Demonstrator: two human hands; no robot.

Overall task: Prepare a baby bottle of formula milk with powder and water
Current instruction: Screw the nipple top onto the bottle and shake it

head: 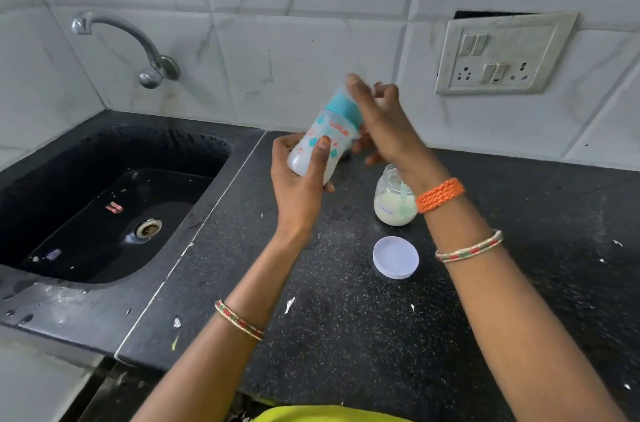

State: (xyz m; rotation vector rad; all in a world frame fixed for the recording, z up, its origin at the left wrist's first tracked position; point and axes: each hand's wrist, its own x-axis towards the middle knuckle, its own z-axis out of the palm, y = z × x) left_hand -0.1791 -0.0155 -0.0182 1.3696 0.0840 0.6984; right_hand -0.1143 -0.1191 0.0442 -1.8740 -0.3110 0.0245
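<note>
So the left hand (298, 176) is wrapped around the bottom half of the one baby bottle (323, 137), thumb across the front, fingers closed round the back. The bottle is up in the air above the black surface (346, 335), tilted so its top leans away and to the right, and there's white milky liquid sitting in the base. The right hand (384, 124) is on the teal collar (346, 108) at the top, fingers loosely curled around the cap end; can't really tell how tight that grip is, it's a bit blurry.

Count-wise: one small powder jar (394, 200) standing open on the surface just below the right wrist with a pale green scoop (403, 198) inside it, and one white lid (396, 257) lying flat nearer the person. One sink (69, 266) on the left, one tap (138, 44) over it.
</note>
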